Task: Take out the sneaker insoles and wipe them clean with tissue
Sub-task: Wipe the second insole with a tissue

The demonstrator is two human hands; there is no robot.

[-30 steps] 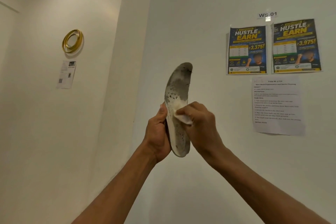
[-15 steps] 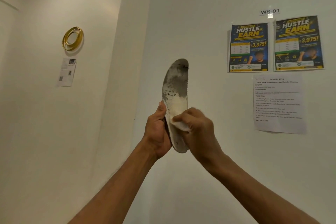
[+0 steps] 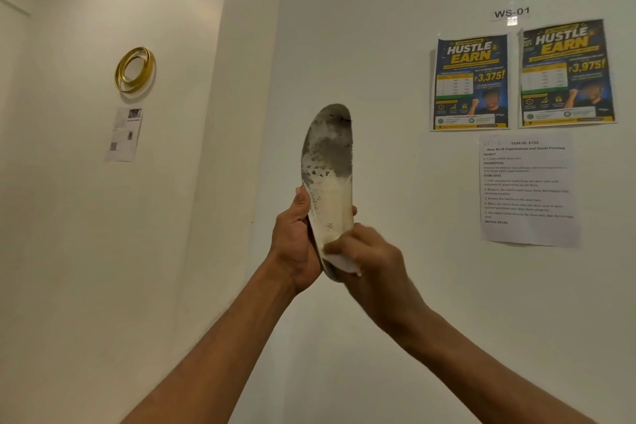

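Right hand (image 3: 371, 262) has slid down over the last second, from mid-arch to the heel end of the white foam sneaker insole (image 3: 327, 162). Its fingers (image 3: 339, 246) pinch a crumpled white tissue (image 3: 342, 263) against it. Left hand (image 3: 296, 241) still grips the lower edge, holding it upright in the air before the white wall (image 3: 378, 45), toe up. Reads as a downstroke, wiping underway. Arch looks pale and clean. Toe half is dark grey and blotchy, probably not wiped yet.
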